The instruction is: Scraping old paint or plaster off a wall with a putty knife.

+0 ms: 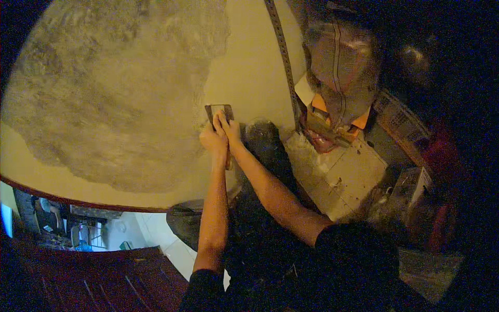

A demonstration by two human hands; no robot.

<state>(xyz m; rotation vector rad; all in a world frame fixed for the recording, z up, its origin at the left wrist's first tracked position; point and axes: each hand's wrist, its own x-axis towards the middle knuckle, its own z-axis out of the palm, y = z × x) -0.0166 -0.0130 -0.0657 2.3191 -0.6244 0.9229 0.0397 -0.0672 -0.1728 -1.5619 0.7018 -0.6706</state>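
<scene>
Both my hands are together on a scraper with a wide flat blade (209, 113), which lies against a cream wall surface (249, 70). My left hand (213, 138) is closed around the tool just below the blade. My right hand (230, 130) is pressed beside it, fingers stretched up onto the blade. The end of the handle (228, 162) shows below my hands, between my wrists. Left of the blade spreads a large rough grey patch (117, 97) with an uneven edge. Smooth cream surface borders it on the right and below.
A dark perforated strip (284, 50) runs down the wall's right side. Beyond it are a zipped bag (339, 66) with orange pieces, dirty floor tiles (351, 175) and a box (409, 183). My dark-clad knee (263, 136) is near the wall. A dark red door (117, 277) stands lower left.
</scene>
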